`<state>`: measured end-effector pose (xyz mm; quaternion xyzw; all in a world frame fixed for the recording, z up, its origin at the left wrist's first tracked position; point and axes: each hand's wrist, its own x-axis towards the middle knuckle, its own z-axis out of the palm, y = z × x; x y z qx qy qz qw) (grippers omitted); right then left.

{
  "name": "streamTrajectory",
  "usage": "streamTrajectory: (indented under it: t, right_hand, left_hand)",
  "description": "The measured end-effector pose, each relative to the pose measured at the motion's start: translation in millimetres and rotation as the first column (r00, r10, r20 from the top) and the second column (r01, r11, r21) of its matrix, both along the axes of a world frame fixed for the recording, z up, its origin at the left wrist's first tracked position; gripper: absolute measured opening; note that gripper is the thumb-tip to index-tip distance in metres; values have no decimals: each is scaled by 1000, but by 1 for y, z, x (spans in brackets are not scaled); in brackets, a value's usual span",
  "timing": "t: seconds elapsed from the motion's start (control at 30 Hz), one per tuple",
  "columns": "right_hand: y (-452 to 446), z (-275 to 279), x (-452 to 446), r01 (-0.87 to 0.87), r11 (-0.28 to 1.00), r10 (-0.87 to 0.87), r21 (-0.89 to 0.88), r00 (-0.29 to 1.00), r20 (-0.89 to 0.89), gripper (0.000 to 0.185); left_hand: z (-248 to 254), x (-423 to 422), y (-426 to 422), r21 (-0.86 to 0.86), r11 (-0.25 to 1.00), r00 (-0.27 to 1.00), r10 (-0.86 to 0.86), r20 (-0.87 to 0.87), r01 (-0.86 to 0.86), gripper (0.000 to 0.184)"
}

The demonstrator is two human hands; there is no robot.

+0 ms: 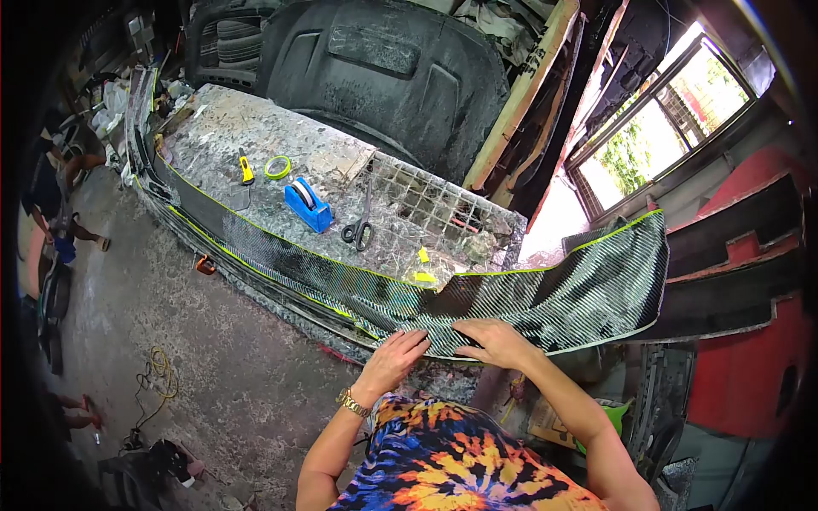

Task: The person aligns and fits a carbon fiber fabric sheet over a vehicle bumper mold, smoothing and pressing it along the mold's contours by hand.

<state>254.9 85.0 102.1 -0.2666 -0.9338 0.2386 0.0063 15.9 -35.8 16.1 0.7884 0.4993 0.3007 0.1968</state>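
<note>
A long strip of woven carbon fibre cloth (511,300), edged with yellow-green tape, lies along a curved car body part and spreads wide at the right. My left hand (397,361), with a gold watch on its wrist, rests flat on the near edge of the cloth. Just to its right, my right hand (498,344) lies on the same cloth, thumb and fingers apart. Neither hand grips anything I can see. Beyond the cloth lie black scissors (358,234), a blue tape dispenser (308,206), a yellow tape roll (277,168) and a yellow utility knife (246,169).
The worktable (247,128) is stained and has an open metal grid (417,192). A large black hood (383,77) leans behind it. Red and black panels (741,366) stand at the right. An orange clamp (205,265) hangs at the near edge. Another person (51,183) is at far left.
</note>
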Motion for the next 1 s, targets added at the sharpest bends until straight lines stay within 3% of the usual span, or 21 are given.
streamTrajectory:
  t: [0.3,0.5,0.57,0.7,0.77,0.83,0.87,0.93,1.0]
  right_hand:
    - [1,0,-3,24,999,-23,-32,1000,22,52]
    - [3,-16,3,-20,1000,20,-5,999,-27,53]
    - [4,-4,1,33,992,-16,-119,989,144,55]
    - [-8,32,23,66,988,-57,139,996,-72,57]
    - [-25,112,38,169,985,-150,38,943,-298,53]
    - [-45,183,78,327,909,-408,-258,826,-389,50]
    - [-48,188,111,329,893,-449,-306,653,-610,44]
    - [-46,179,178,382,833,-492,-401,179,-852,37]
    - [-28,151,236,510,648,-492,-565,-286,-822,36]
  left_hand:
    - [1,-3,1,-12,1000,1000,-5,-27,4,47]
    - [16,19,20,-88,996,996,-19,84,26,66]
    - [3,26,26,-86,996,995,-17,102,25,71]
    - [6,23,30,-124,991,995,-43,89,54,74]
    - [6,22,29,-155,986,994,-39,101,54,73]
    - [2,21,30,-166,984,993,-40,111,58,72]
    - [2,22,29,-176,983,992,-22,122,44,71]
    - [-7,22,29,-182,983,991,-2,131,25,68]
    - [-27,19,30,-118,993,997,3,72,6,60]
